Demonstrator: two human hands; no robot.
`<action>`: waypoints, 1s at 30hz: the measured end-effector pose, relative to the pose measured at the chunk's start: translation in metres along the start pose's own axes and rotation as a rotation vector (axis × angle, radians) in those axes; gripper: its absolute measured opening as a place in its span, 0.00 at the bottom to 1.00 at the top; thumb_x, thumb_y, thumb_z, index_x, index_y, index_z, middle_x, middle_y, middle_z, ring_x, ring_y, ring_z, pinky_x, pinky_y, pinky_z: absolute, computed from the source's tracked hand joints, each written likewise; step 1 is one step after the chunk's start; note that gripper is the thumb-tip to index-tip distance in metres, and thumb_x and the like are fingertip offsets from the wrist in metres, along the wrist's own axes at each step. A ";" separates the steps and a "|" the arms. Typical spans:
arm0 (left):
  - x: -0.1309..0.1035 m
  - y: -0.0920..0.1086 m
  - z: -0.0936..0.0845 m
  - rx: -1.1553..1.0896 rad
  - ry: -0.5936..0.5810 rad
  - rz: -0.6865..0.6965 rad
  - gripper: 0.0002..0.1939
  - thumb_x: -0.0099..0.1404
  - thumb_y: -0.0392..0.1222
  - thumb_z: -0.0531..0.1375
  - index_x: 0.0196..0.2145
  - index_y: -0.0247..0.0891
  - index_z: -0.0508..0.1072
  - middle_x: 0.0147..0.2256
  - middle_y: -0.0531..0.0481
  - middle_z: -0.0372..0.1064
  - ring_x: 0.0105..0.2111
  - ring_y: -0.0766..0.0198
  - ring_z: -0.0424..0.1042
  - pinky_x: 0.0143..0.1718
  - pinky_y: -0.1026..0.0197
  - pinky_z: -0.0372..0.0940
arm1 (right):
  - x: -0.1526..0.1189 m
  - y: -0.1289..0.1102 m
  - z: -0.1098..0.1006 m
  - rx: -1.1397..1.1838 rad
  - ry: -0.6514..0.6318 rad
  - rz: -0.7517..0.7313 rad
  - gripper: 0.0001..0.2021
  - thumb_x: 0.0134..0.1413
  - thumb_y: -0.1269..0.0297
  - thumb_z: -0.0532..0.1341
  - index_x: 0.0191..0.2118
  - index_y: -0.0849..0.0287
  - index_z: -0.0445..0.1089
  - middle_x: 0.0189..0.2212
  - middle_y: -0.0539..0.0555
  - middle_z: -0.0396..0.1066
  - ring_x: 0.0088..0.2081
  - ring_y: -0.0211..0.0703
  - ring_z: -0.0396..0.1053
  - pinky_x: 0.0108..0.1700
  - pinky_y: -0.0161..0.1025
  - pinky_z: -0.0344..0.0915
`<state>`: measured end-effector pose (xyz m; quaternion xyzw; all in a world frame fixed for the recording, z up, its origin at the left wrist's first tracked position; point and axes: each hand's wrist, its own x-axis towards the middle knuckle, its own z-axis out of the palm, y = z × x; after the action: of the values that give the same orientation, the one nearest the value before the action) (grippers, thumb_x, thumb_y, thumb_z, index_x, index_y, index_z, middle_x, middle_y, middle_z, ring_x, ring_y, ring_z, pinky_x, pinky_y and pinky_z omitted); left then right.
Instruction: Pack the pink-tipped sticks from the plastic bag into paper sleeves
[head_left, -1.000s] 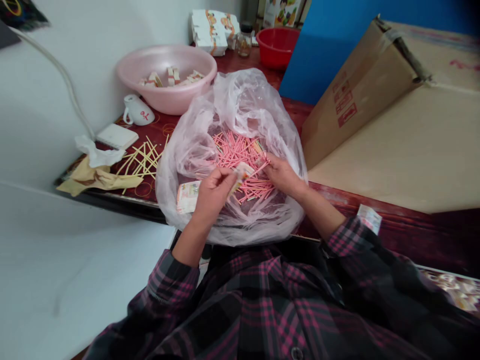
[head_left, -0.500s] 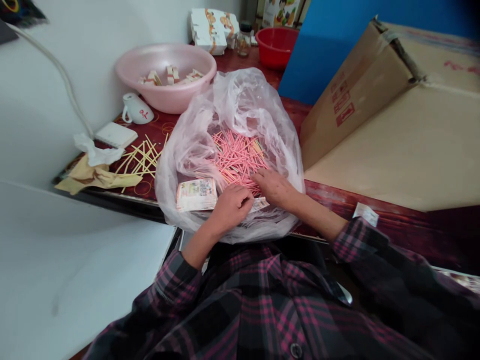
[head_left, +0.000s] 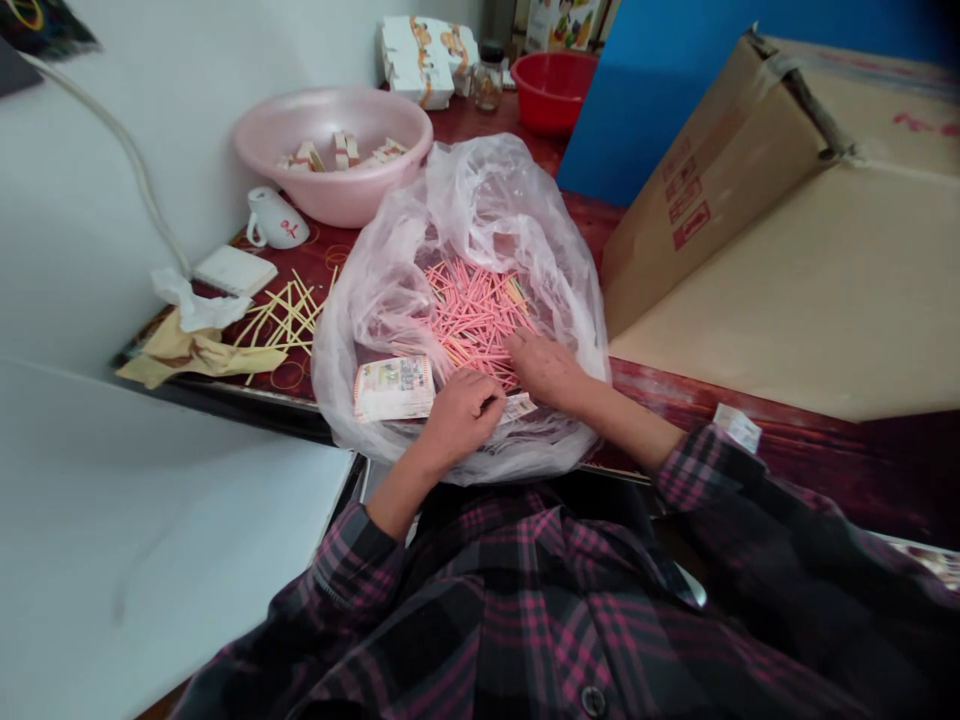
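A translucent plastic bag (head_left: 555, 240) lies spread on the table, with a heap of thin pink sticks (head_left: 472, 310) inside it. My right hand (head_left: 546, 372) rests at the near right edge of the heap, its fingers bent down among the sticks and the tips hidden. Just left of it, my left hand (head_left: 463, 412) is curled closed, thumb against the fingers; what it pinches, if anything, cannot be seen. A printed paper packet (head_left: 395, 388) lies in the bag beside my left hand. Part of another printed paper (head_left: 517, 407) shows between the hands.
Left of the bag are yellow sticks (head_left: 281, 318), a brown wrapper (head_left: 191, 352), a white pad (head_left: 235, 270) and a tipped mug (head_left: 276, 218). Behind stands a pink basin (head_left: 330, 180) holding banded bundles. A large cardboard box (head_left: 720, 250) borders the right; a red basin (head_left: 551, 95) sits farther back.
My right hand has shifted very slightly within the near edge of the pink sticks. My left hand stays curled in the same place.
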<state>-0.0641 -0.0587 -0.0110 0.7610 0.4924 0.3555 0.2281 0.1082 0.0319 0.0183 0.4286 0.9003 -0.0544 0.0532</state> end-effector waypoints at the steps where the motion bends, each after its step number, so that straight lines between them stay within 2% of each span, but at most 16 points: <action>1: 0.000 0.000 0.000 -0.003 -0.002 -0.006 0.10 0.72 0.36 0.59 0.32 0.41 0.75 0.34 0.47 0.80 0.41 0.55 0.77 0.51 0.50 0.69 | 0.002 0.002 0.001 0.021 0.011 0.016 0.19 0.72 0.77 0.47 0.58 0.64 0.71 0.54 0.69 0.75 0.49 0.57 0.75 0.43 0.46 0.64; 8: 0.000 -0.002 0.000 -0.040 0.017 -0.030 0.09 0.72 0.38 0.60 0.32 0.42 0.76 0.34 0.47 0.80 0.40 0.55 0.77 0.51 0.49 0.69 | 0.014 0.020 0.011 0.193 0.165 0.030 0.10 0.73 0.70 0.53 0.48 0.59 0.71 0.53 0.67 0.74 0.52 0.56 0.72 0.49 0.47 0.67; 12: -0.001 -0.002 -0.001 -0.106 0.012 -0.057 0.09 0.70 0.38 0.60 0.31 0.42 0.76 0.33 0.48 0.80 0.40 0.55 0.77 0.51 0.49 0.70 | 0.020 0.027 0.017 0.274 0.225 0.014 0.08 0.71 0.68 0.53 0.43 0.57 0.69 0.48 0.66 0.76 0.51 0.58 0.72 0.54 0.50 0.67; 14: -0.002 -0.001 -0.002 -0.180 0.025 -0.086 0.08 0.70 0.40 0.62 0.31 0.42 0.76 0.34 0.47 0.80 0.40 0.55 0.77 0.52 0.49 0.70 | 0.021 0.030 0.018 0.346 0.251 0.025 0.07 0.72 0.66 0.53 0.42 0.56 0.68 0.44 0.64 0.77 0.48 0.58 0.72 0.52 0.51 0.67; 17: 0.000 0.001 -0.007 -0.367 0.183 -0.192 0.08 0.70 0.44 0.63 0.33 0.41 0.77 0.46 0.43 0.82 0.51 0.53 0.79 0.60 0.46 0.70 | 0.017 0.031 0.017 0.501 0.287 0.026 0.09 0.74 0.60 0.52 0.43 0.54 0.67 0.40 0.59 0.76 0.42 0.55 0.71 0.48 0.50 0.68; 20: 0.013 0.004 -0.015 -0.552 0.394 -0.282 0.09 0.74 0.46 0.62 0.36 0.42 0.75 0.63 0.43 0.75 0.66 0.52 0.72 0.69 0.44 0.66 | 0.012 0.029 0.018 0.605 0.296 -0.049 0.10 0.74 0.56 0.53 0.43 0.52 0.67 0.38 0.57 0.75 0.40 0.53 0.71 0.49 0.50 0.69; 22: 0.027 0.006 -0.019 -0.613 0.405 -0.274 0.10 0.77 0.47 0.60 0.37 0.43 0.74 0.68 0.46 0.71 0.71 0.53 0.68 0.71 0.45 0.64 | 0.010 0.026 0.020 0.661 0.274 -0.105 0.11 0.75 0.54 0.54 0.43 0.52 0.69 0.38 0.57 0.75 0.42 0.53 0.72 0.51 0.52 0.71; 24: 0.042 0.008 -0.019 -0.652 0.353 -0.249 0.10 0.78 0.48 0.60 0.38 0.43 0.74 0.66 0.47 0.73 0.70 0.54 0.69 0.71 0.45 0.64 | 0.012 0.022 0.023 0.729 0.272 -0.158 0.13 0.75 0.54 0.53 0.45 0.53 0.72 0.41 0.58 0.77 0.47 0.55 0.74 0.56 0.54 0.72; 26: 0.053 0.009 -0.014 -0.701 0.321 -0.230 0.09 0.76 0.46 0.62 0.37 0.43 0.73 0.59 0.48 0.77 0.64 0.54 0.74 0.69 0.46 0.67 | 0.016 0.018 0.026 0.792 0.309 -0.227 0.14 0.75 0.53 0.55 0.49 0.53 0.75 0.48 0.60 0.79 0.56 0.57 0.74 0.64 0.58 0.70; 30: 0.064 0.012 -0.001 -0.732 0.314 -0.230 0.08 0.73 0.42 0.63 0.33 0.42 0.72 0.43 0.50 0.78 0.50 0.57 0.78 0.61 0.50 0.72 | 0.023 0.011 0.030 0.854 0.392 -0.303 0.16 0.71 0.49 0.59 0.52 0.51 0.77 0.60 0.60 0.77 0.71 0.58 0.65 0.74 0.62 0.60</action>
<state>-0.0411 -0.0052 0.0181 0.5062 0.4440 0.5911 0.4441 0.1044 0.0522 -0.0155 0.2786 0.8428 -0.3440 -0.3060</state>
